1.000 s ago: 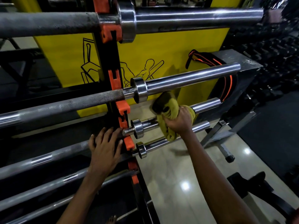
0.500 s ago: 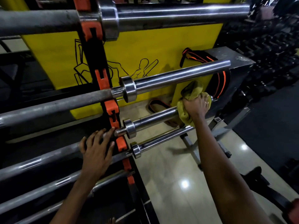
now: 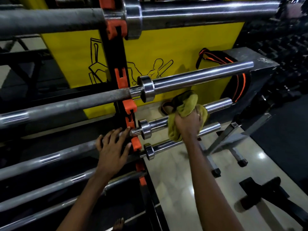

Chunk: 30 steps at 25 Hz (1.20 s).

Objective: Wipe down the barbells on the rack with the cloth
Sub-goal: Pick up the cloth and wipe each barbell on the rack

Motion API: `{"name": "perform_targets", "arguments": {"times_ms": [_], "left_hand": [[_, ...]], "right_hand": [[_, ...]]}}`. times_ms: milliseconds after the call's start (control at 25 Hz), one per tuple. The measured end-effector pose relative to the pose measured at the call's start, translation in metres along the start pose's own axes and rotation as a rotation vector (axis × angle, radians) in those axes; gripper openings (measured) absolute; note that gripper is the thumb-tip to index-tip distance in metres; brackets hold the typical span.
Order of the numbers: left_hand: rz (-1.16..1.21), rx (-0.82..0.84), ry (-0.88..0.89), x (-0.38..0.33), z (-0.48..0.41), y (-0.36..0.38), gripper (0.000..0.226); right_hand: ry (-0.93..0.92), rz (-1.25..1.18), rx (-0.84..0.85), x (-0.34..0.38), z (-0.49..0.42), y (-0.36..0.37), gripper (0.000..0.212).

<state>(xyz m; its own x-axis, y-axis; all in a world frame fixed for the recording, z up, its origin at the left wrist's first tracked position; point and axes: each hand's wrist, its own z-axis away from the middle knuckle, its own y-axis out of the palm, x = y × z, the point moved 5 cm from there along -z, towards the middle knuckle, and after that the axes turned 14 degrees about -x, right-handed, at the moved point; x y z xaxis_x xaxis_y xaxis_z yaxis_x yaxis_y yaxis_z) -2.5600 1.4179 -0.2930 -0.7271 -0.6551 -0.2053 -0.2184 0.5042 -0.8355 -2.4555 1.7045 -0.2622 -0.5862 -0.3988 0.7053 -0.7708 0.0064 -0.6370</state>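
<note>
Cloth [image 3: 186, 105]: soft, bunches easily; best wrapped round the sleeve.
Right hand [image 3: 187, 125]: clamped on cloth over barbell sleeve [image 3: 218, 104].
Left hand [image 3: 113, 147]: flat, steadying shaft [image 3: 50, 157].
Barbell: heavy, slick steel.

Bare forearms [image 3: 215, 189] end in a bare left hand [image 3: 113, 147] and right hand [image 3: 187, 125]; toes [image 3: 118, 223] bare too

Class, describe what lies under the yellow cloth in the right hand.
The cloth is wrapped round the end of a barbell and gripped there by the right hand. Bare metal shows on either side; the wrapped stretch is hidden.
</note>
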Motion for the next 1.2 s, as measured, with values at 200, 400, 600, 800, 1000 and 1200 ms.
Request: {"name": "perform_targets", "arguments": {"times_ms": [200,400,600,800,1000,1200], "left_hand": [[0.078,-0.025,-0.099,0.040,0.006,-0.024,0.048],[-0.148,0.006,-0.089,0.087,0.013,-0.048,0.050],[-0.168,-0.016,-0.089,0.082,0.014,-0.046,0.049],[-0.133,-0.007,-0.082,0.084,0.015,-0.047,0.048],[0.148,0.143,-0.110,0.105,0.012,-0.055,0.061],[0.059,0.150,-0.068,0.152,0.030,-0.077,0.055]], "right_hand": [[0.025,-0.403,0.084,0.046,0.084,0.020,0.056],[-0.204,-0.270,0.128,0.072,0.117,0.024,0.058],[-0.367,-0.080,0.344,0.087,0.101,0.026,0.048],[-0.330,-0.058,0.291,0.094,0.123,0.015,0.054],[-0.484,0.138,0.306,0.124,0.166,-0.009,0.046],[-0.339,0.062,0.374,0.148,0.196,0.014,0.031]]}}
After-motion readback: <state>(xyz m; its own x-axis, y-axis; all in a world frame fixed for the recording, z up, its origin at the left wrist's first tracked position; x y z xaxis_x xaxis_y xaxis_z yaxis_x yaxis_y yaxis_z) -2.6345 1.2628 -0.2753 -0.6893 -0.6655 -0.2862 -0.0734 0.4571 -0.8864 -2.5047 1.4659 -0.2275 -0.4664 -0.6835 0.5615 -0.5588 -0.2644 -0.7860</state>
